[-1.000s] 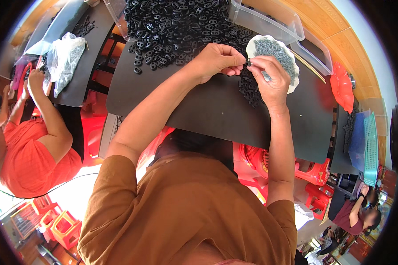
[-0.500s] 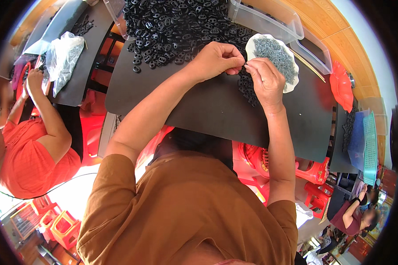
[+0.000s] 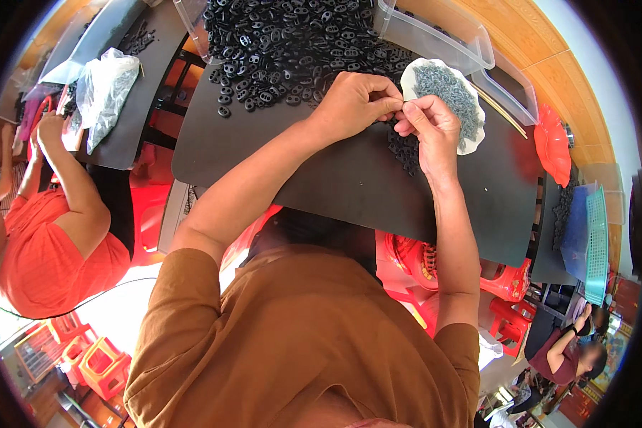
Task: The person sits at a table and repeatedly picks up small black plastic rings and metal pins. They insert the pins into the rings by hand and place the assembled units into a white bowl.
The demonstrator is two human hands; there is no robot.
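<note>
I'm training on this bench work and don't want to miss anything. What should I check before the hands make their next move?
1. Fingertips together: ok; the left hand and right hand meet at the fingertips.
2. Anything pinched there identifiable: cannot tell; the fingers hide most of it.
3. Dish close by: ok; it sits beside the right hand, with many grey pieces in it.
4. Large black pile stocked: ok; it spreads beyond the left hand.
5. Small black pile fully in view: not ok; the right hand partly covers it.
</note>
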